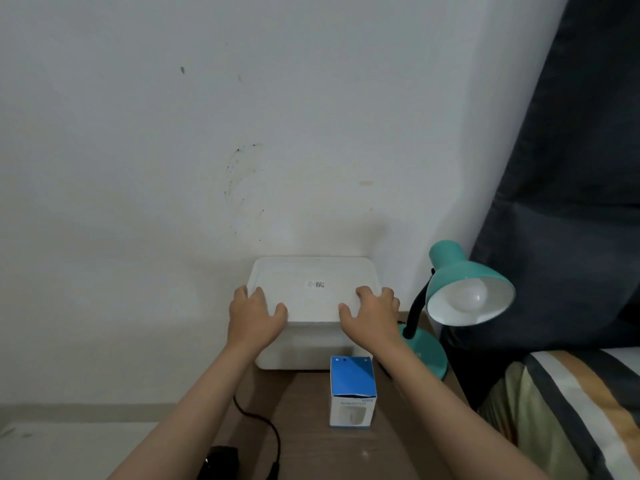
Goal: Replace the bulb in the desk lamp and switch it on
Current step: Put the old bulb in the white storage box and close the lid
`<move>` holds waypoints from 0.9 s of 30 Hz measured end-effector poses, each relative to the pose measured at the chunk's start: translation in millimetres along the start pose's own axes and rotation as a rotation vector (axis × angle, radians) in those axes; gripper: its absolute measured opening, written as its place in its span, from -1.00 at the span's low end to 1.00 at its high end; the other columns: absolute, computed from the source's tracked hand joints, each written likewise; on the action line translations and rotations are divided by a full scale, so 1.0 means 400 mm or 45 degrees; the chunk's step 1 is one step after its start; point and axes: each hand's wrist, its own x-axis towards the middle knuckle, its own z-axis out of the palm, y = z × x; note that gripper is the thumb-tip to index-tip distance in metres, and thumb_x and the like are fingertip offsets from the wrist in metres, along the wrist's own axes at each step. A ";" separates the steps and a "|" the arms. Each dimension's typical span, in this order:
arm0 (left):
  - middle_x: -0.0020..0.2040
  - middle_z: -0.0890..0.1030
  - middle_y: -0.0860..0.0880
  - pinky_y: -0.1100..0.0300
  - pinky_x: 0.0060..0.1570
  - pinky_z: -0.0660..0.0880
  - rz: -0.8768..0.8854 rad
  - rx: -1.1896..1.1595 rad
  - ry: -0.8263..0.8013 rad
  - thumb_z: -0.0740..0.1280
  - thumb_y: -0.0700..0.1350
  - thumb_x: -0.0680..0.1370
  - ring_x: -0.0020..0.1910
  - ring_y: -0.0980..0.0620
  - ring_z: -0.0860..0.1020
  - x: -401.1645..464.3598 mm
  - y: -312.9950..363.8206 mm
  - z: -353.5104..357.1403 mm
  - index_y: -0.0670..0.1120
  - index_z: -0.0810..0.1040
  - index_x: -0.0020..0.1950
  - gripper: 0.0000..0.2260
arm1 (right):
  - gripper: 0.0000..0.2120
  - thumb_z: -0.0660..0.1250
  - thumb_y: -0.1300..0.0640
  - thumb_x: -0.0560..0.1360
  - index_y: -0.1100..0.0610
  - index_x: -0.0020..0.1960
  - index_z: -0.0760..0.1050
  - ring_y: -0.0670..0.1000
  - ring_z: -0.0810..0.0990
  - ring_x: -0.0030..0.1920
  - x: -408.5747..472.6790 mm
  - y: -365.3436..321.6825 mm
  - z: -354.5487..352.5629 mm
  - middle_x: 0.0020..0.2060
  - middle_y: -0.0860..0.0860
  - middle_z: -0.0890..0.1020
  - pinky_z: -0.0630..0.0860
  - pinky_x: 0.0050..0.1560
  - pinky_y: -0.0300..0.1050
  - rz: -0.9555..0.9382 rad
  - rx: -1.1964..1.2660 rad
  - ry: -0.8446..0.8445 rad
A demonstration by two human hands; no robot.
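Note:
A teal desk lamp (pixel 460 271) stands at the right of a small wooden table (pixel 304 441), its shade turned toward me with a white bulb (pixel 472 295) in it. A blue and white bulb box (pixel 352 391) stands upright near the table's middle. Against the wall sits a white plastic bin with a lid (pixel 313 289). My left hand (pixel 254 315) grips the lid's front left corner. My right hand (pixel 372 315) grips its front right corner. Fingers of both lie on top of the lid, thumbs at its front edge.
A black cord (pixel 258 419) runs across the table's left side to a black plug (pixel 221 462) at the near edge. A dark curtain (pixel 568 202) hangs on the right, above a striped bed cover (pixel 575 410). A white wall stands behind.

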 end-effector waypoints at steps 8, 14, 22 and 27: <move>0.37 0.21 -0.26 -0.05 0.30 0.28 0.013 0.109 -0.071 0.17 0.07 0.55 0.32 -0.25 0.24 0.004 0.003 0.000 -0.23 0.31 0.32 -0.53 | -0.49 0.25 -0.13 0.46 0.12 0.30 0.32 0.23 0.29 0.22 0.009 0.002 -0.004 0.23 0.23 0.29 0.29 0.27 0.07 -0.028 0.028 0.005; 0.41 0.16 -0.25 -0.06 0.29 0.28 0.017 0.150 -0.080 0.15 0.09 0.56 0.36 -0.25 0.19 -0.006 0.000 0.005 -0.21 0.20 0.42 -0.46 | -0.49 0.21 -0.14 0.49 0.12 0.33 0.29 0.25 0.31 0.19 0.006 0.011 0.001 0.24 0.22 0.27 0.36 0.14 0.05 -0.051 -0.016 -0.004; 0.43 0.14 -0.24 -0.08 0.22 0.34 0.041 0.199 -0.072 0.13 0.11 0.56 0.33 -0.28 0.20 -0.005 -0.009 0.013 -0.18 0.16 0.45 -0.44 | -0.48 0.21 -0.18 0.48 0.07 0.34 0.28 0.25 0.38 0.17 0.002 0.023 0.007 0.29 0.19 0.26 0.38 -0.01 -0.02 -0.061 -0.051 0.035; 0.44 0.12 -0.23 -0.07 0.20 0.35 0.025 0.210 -0.072 0.12 0.12 0.56 0.33 -0.29 0.18 0.006 -0.008 0.015 -0.19 0.17 0.44 -0.44 | -0.51 0.22 -0.20 0.46 0.03 0.28 0.31 0.23 0.38 0.16 0.019 0.021 0.006 0.26 0.16 0.27 0.36 -0.09 -0.06 -0.042 -0.056 0.066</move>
